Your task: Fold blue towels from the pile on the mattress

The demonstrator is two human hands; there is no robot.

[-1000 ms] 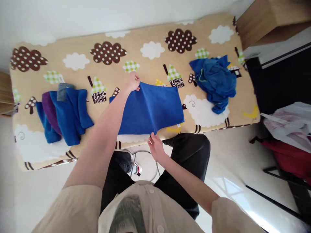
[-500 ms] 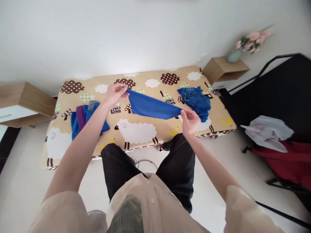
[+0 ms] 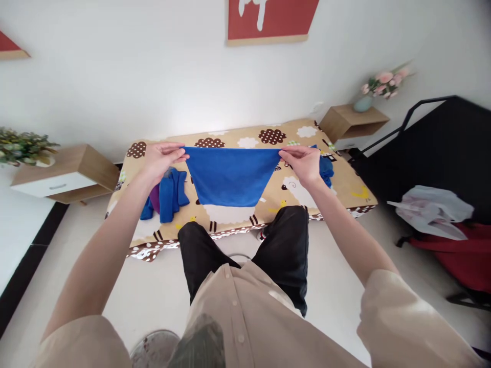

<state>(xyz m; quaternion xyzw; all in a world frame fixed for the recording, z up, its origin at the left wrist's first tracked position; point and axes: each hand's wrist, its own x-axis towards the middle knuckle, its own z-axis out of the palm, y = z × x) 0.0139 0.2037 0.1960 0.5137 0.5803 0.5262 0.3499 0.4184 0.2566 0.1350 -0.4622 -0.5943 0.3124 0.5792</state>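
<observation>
A blue cloth [image 3: 232, 176] hangs stretched between my two hands above the sheep-patterned cover. My left hand [image 3: 163, 159] pinches its upper left corner, and my right hand [image 3: 303, 162] pinches the upper right one. The top edge is taut and nearly level, while the lower part hangs down narrower. Below my left hand lie folded blue pieces of cloth [image 3: 168, 197] with a purple one [image 3: 154, 198] among them. Behind my right hand is a crumpled blue cloth pile [image 3: 326, 168], mostly hidden by the hand and wrist.
The patterned cover [image 3: 353, 189] lies over a low bed-like surface against the wall. Wooden nightstands [image 3: 86, 163] flank it, one with a vase [image 3: 363, 104] of pink flowers. A black-framed rack, a white plastic bag [image 3: 431, 209] and red fabric [image 3: 452, 250] are at right.
My right hand has risen level with my left, and the blue cloth now hangs wider and deeper instead of slanting. The view has tilted up, bringing red wall hangings into sight.
</observation>
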